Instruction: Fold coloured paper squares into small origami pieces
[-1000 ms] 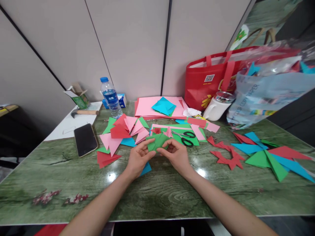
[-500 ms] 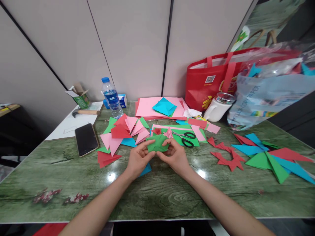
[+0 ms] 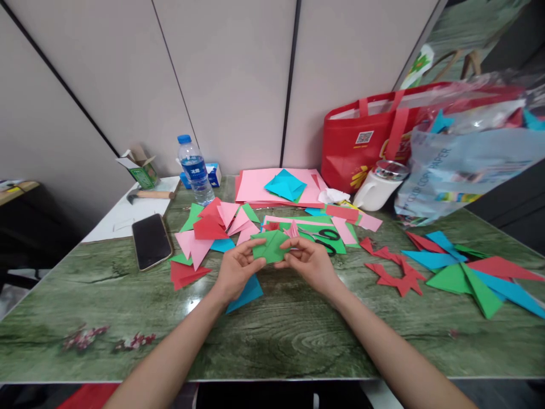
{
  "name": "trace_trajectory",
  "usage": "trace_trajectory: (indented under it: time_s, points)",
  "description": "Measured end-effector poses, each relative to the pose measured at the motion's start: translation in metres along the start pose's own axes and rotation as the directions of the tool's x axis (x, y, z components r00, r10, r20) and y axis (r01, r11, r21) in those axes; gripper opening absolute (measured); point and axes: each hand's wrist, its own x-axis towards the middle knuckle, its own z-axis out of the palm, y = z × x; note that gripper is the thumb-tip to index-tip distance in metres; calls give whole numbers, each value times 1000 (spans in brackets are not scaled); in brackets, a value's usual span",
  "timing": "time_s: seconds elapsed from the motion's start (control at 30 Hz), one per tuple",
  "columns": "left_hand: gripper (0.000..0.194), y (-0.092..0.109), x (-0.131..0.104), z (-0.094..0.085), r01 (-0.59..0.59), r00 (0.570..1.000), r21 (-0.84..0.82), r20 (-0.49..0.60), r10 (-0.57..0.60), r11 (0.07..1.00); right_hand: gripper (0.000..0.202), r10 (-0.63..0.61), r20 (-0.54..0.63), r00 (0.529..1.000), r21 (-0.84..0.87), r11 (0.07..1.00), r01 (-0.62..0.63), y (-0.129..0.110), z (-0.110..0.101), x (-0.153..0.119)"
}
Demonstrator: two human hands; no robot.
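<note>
I'm pinching the folded green paper by its ends, left hand and right hand apart, holding it above the table, left of the scissors; if I'm pulling unevenly, I'm risking skewing or tearing it.

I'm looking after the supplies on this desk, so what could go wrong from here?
The green folded paper is pinched between the left hand and right hand; uneven pulling might skew its creases.
The scissors lie just beyond the right hand, partly hidden by it, so a forward reach could knock them.
The blue paper shows beside the left wrist and might get creased if the arm drops.
</note>
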Motion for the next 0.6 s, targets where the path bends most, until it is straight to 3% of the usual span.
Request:
trace_trajectory:
  time_s: [0.27, 0.43, 0.5, 0.6]
  points:
    - [30, 8, 4, -13, 126, 982, 277, 100, -159, 953, 14, -143, -55, 988, -181, 975, 131, -4, -9, 5]
    - [28, 10, 2, -12, 162, 967, 255, 150, -205, 953, 22, -234, -13, 972, -349, 912, 215, -7, -10, 4]
    - [28, 11, 2, -11, 154, 972, 238, 137, -190, 959, 24, -253, -1, 967, -369, 899, 235, -6, -10, 4]
    - [31, 11, 4, -9, 86, 996, 150, -11, -86, 985, 20, -273, -48, 961, -367, 899, 237, -2, -7, 3]
